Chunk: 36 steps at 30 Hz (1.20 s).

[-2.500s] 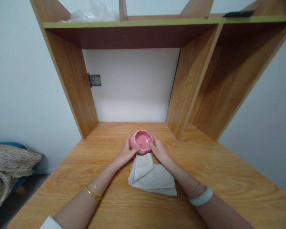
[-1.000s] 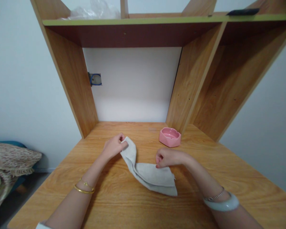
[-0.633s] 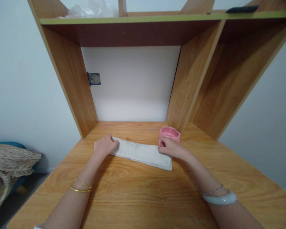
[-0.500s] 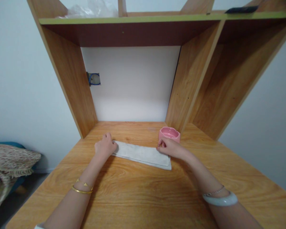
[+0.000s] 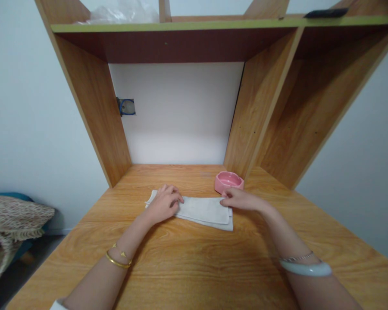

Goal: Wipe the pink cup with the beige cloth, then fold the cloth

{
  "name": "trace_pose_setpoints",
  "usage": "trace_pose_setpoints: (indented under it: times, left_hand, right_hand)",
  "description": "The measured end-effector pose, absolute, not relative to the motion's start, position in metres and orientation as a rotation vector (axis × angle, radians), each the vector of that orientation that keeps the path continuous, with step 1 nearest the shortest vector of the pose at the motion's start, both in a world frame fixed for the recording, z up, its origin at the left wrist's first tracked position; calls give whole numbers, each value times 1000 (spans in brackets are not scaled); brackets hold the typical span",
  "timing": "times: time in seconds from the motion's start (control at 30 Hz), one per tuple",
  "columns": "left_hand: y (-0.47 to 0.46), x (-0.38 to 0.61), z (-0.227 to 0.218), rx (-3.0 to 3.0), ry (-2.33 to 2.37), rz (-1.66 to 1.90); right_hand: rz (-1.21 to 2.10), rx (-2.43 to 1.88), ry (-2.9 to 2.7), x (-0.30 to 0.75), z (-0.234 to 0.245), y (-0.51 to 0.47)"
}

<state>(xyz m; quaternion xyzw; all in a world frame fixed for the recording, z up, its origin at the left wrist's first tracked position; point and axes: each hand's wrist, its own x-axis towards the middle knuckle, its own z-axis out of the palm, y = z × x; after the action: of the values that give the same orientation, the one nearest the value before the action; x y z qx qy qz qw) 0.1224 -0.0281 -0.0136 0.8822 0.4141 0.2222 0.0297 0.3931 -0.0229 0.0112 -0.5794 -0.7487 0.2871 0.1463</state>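
Observation:
A pale grey cloth [image 5: 202,209] lies folded into a long strip on the wooden desk [image 5: 194,262]. My left hand [image 5: 164,203] rests flat on the cloth's left part, fingers spread, covering that end. My right hand [image 5: 241,199] pinches the cloth's right end near its far corner. A small pink ashtray-like dish [image 5: 229,181] stands just behind my right hand, apart from the cloth, close to the upright wooden divider.
Wooden shelf uprights [image 5: 245,125] rise at the back of the desk. A clear plastic bag [image 5: 123,12] and a dark flat object [image 5: 323,13] lie on the upper shelf. A blue-rimmed wall opening [image 5: 126,106] is at back left. Patterned bedding [image 5: 9,219] is beyond the desk's left edge.
The dish was set down at the right, and both hands spread the crumpled cloth into a strip. Since half a second ago my left hand slid rightward onto the cloth and flattened.

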Motion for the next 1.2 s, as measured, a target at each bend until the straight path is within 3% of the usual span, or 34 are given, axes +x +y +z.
trace_pose_setpoints:
  times: [0.2, 0.4, 0.67, 0.9, 1.2]
  left_hand:
    - [-30, 127, -19, 2740, 1190, 554]
    - [-49, 145, -9, 2758, 1030, 411]
    - [-55, 148, 0, 2812, 1074, 606]
    - [-33, 129, -9, 2744, 1453, 493]
    - [-24, 127, -18, 2609, 1430, 359]
  right_hand:
    - [1079, -1497, -1925, 388, 19, -25]
    - [1075, -1421, -1646, 391, 31, -30]
    - [1107, -1507, -1329, 407, 44, -37]
    - [1095, -1499, -1620, 374, 48, -37]
    - [1155, -1565, -1927, 279, 37, -40]
